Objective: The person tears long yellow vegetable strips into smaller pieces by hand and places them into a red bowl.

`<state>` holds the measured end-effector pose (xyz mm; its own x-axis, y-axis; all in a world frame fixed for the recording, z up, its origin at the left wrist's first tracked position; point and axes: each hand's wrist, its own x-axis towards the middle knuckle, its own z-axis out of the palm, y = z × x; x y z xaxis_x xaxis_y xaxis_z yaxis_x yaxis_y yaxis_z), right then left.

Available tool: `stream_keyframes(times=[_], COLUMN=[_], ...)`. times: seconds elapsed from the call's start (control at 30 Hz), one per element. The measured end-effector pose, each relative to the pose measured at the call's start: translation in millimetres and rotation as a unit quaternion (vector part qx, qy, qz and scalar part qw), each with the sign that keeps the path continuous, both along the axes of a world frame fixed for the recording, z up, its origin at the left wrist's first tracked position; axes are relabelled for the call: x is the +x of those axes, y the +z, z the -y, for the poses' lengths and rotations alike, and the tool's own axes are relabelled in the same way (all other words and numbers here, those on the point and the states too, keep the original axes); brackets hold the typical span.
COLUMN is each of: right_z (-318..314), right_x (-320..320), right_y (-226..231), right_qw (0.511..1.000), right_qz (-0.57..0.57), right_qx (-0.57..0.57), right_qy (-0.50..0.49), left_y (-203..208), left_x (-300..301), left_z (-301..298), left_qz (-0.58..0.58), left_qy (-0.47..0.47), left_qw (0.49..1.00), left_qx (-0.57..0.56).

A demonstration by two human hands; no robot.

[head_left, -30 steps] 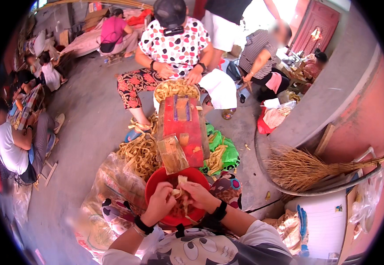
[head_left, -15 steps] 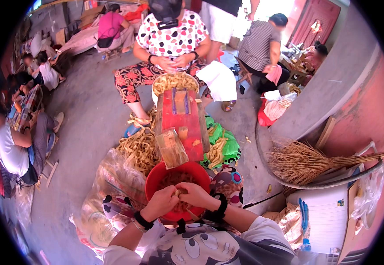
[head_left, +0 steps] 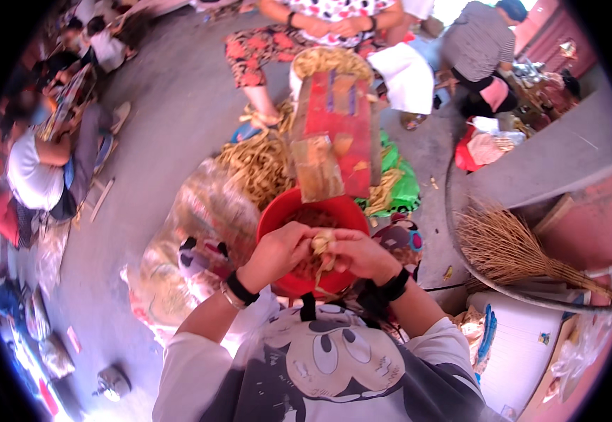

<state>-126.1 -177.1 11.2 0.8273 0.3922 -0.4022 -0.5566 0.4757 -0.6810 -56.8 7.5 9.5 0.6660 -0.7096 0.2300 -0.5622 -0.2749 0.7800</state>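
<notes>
Over the red bucket [head_left: 269, 228], a pale yellow strip [head_left: 323, 243] is bunched into a small knot-like piece, its loose end hanging down. My right hand [head_left: 363, 254] grips it from the right. My left hand [head_left: 279, 252] is closed with its fingertips pinching the strip's left side. Reddish-brown pieces lie inside the bucket, partly hidden by my hands. Just beyond stands a red-topped board [head_left: 325, 112] with a brown, clear-wrapped piece [head_left: 317, 169] on its near end.
Many tan strips [head_left: 260, 165] lie heaped left of the board beside a clear plastic sack [head_left: 197, 204]. A green bag [head_left: 402, 184] with strips is on the right. A person [head_left: 334, 21] sits opposite, behind a tub of strips [head_left: 330, 62]. A straw broom [head_left: 503, 243] lies far right.
The view has tipped down and shifted left, so the scene sits higher and further right. My hands have come slightly apart, and more of the yellow strip shows between them.
</notes>
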Motion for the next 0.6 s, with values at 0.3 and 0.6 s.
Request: stream_keyframes(times=[0.3,0.6], right_z=[10.8,20.4], right_x=[3.3,3.7], right_y=[10.9,3.1], right_qw=[0.988,0.973], right_qz=[0.005,-0.02], right_qx=[-0.145,-0.229], right_qy=[0.055,0.005], left_y=[1.5,13.2], left_x=[-8.6,-21.7], left_z=[-10.8,-18.1], left_qz=[-0.086,-0.197], left_qy=[0.025,0.004], left_qw=[0.996,0.98], left_qx=[0.013,-0.019])
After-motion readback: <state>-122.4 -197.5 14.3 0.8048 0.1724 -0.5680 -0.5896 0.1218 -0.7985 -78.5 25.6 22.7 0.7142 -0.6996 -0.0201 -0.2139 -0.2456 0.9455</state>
